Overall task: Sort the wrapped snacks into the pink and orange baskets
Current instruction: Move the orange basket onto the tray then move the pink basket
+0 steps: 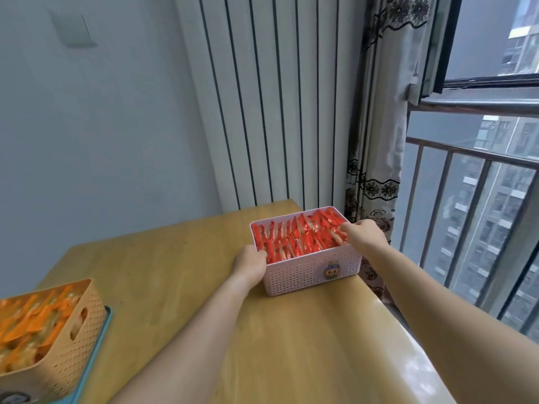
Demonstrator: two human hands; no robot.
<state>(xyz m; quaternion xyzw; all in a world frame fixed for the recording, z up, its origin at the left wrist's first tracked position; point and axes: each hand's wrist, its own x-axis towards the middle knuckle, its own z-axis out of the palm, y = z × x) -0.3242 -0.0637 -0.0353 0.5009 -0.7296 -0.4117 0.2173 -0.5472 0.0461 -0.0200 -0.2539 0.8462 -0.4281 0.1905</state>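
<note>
The pink basket (309, 275) stands at the table's far right corner, packed with red wrapped snacks (294, 237) standing in rows. My left hand (250, 262) grips the basket's near left rim, fingers curled over it into the snacks. My right hand (361, 233) grips the right rim, with its fingers reaching in among the red wrappers. The orange basket (73, 336) sits at the lower left, filled with orange wrapped snacks (32, 325), away from both hands.
The wooden table (204, 301) ends close behind and to the right of the pink basket. A teal tray (96, 345) lies under the orange basket. A striped curtain (277, 97), a patterned curtain (376, 170) and a window railing (466, 199) stand beyond the table.
</note>
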